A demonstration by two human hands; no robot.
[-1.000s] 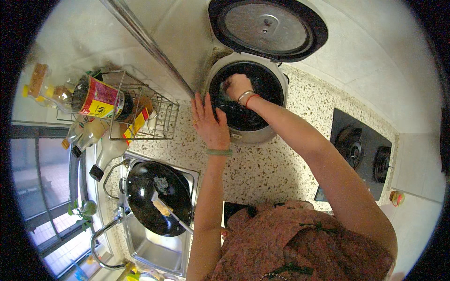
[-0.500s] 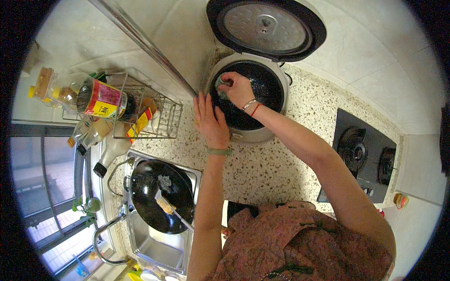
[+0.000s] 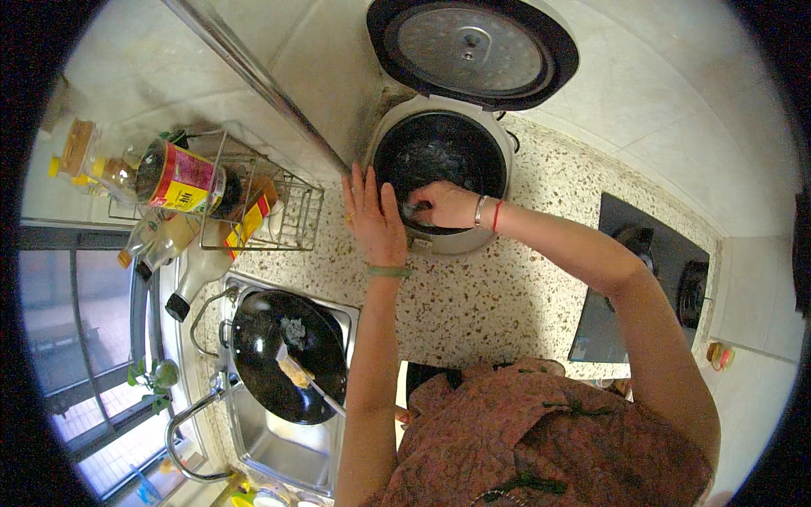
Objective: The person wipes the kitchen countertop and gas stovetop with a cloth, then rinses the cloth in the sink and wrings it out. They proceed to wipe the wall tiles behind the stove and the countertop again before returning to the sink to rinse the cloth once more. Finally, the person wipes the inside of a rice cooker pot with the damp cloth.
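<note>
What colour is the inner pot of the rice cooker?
Black, seen in the head view: the inner pot.

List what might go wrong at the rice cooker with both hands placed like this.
1. The right hand is down inside the rice cooker's dark inner pot; if the pot is hot, it may burn.
2. The open lid stands upright just behind the pot; a bump might drop it on the wrist.
3. The left hand braces the cooker's rim; hard scrubbing might slide the cooker across the speckled counter.
</note>
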